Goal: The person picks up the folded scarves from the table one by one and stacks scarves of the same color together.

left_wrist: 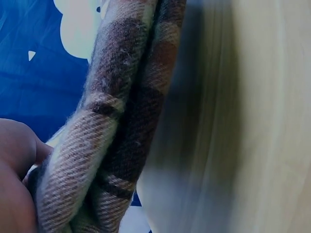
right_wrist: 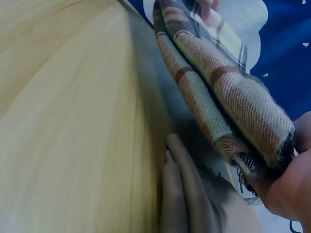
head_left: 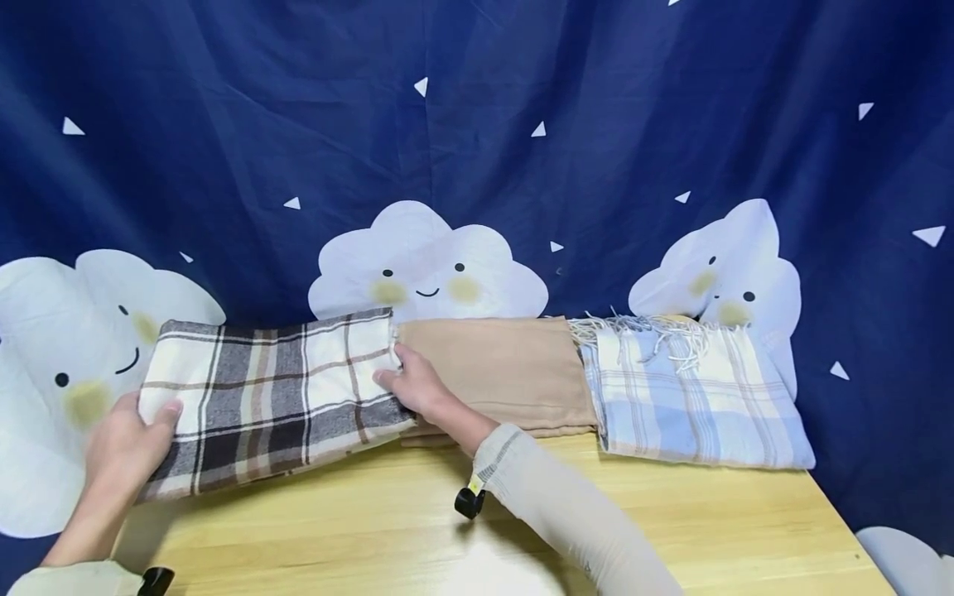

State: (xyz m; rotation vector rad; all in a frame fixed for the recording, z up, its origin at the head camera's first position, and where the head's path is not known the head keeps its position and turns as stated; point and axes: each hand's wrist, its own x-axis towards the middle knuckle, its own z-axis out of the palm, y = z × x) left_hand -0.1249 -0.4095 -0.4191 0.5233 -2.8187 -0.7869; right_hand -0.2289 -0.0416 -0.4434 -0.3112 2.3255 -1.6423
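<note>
A folded brown, black and white plaid scarf (head_left: 276, 389) is held at both ends, just above the left part of the table. My left hand (head_left: 127, 443) grips its left end, thumb on the upper face; the fingers underneath are hidden. At the right end, my right hand (head_left: 425, 385) pinches the edge close to a folded tan scarf (head_left: 492, 372). The left wrist view shows the plaid scarf's thick folded edge (left_wrist: 87, 155) beside the left hand (left_wrist: 17, 174). In the right wrist view, its layered end (right_wrist: 243, 111) lies against the right hand (right_wrist: 291, 184).
To the right of the tan scarf lies a folded light blue and white plaid scarf (head_left: 693, 406), its fringe along the back. All this is over a pale wooden table (head_left: 358, 530). Behind hangs a dark blue curtain (head_left: 477, 157) with white clouds and triangles.
</note>
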